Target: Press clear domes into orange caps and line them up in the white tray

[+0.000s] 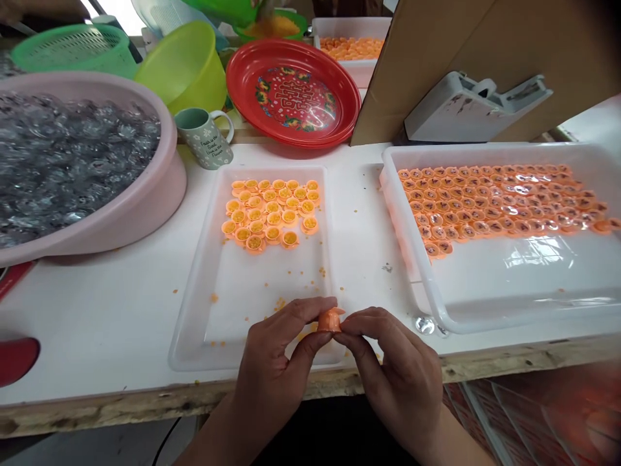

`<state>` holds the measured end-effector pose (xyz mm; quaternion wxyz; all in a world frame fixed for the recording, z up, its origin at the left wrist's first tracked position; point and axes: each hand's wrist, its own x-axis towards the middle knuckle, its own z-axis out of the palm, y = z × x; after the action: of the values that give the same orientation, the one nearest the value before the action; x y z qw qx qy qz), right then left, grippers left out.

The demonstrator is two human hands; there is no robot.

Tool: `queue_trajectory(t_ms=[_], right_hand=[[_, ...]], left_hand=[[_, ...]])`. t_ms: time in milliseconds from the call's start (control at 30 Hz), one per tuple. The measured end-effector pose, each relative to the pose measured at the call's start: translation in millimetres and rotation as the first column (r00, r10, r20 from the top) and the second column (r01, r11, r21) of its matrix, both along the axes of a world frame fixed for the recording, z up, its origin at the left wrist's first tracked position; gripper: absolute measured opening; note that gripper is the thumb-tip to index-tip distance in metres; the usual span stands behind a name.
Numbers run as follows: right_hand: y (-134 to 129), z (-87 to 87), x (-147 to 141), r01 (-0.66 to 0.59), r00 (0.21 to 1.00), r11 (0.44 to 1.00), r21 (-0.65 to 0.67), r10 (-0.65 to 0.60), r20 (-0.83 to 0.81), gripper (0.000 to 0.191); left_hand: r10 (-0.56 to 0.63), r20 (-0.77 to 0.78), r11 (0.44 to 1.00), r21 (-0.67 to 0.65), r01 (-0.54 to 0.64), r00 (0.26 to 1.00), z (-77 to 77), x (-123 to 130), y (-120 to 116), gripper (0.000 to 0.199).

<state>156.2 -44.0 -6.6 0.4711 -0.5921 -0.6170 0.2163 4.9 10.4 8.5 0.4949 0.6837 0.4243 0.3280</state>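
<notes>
Between both hands, over the near right corner of the left white tray (194, 304), is a small orange cup (330, 320). My left hand (286, 353) pinches it between thumb and forefinger from the left. From the right, my right hand (391, 369) grips its edge with thumb and fingertips. Small orange cups with yellow bits (273, 218) stand in rows at the far part of that tray, with loose yellow bits scattered nearer. In the right white tray (431, 298), many orange cups (468, 202) with shiny tops sit in close rows.
A pink tub (169, 168) of clear plastic pieces stands at the left. Behind are a green mug (206, 139), a yellow-green bowl (182, 68), red plates (295, 97), a cardboard sheet (388, 84) and a tape dispenser (460, 107). The wooden table edge (121, 404) runs in front.
</notes>
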Motion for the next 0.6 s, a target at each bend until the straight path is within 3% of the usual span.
queue_trajectory(t_ms=[300,500,600], right_hand=[[-3,0.8,7,-0.059,0.997,0.998,0.023,0.058,0.041,0.024],[-2,-4.9,2,0.024,0.998,1.000,-0.014,-0.024,-0.065,0.022],[-1,-8.8,0,0.023,0.994,0.999,-0.032,-0.026,-0.109,0.021]], left_hand=[[-0.050,-0.060,0.985,0.161,0.059,0.997,-0.4,2,-1,0.034],[0.082,0.012,0.996,0.026,-0.082,0.997,-7.0,4,-8,0.026],[0.099,0.014,0.995,-0.001,-0.099,0.995,-6.7,4,-10,0.024]])
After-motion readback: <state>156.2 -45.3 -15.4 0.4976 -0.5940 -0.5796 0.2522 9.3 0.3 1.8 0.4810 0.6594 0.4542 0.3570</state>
